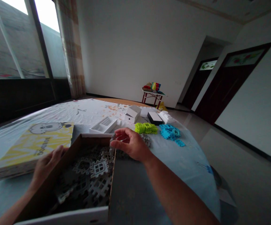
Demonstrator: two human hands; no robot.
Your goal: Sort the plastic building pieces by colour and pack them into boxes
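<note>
An open cardboard box is in front of me, filled with grey interlocking building pieces, several with window-like cutouts. A light grey window piece lies on top of the heap. My left hand is closed against the outside of the box's left wall; part of its grip is hidden. At the box's far right corner, my right hand pinches a grey interlocking piece between thumb and fingers. Just beyond that hand lie more grey pieces on the table, partly covered by it.
A yellow and white box lid lies at the left. Farther back are a white tray, a white box and a black and white box. Lime green pieces and blue pieces form piles at the right.
</note>
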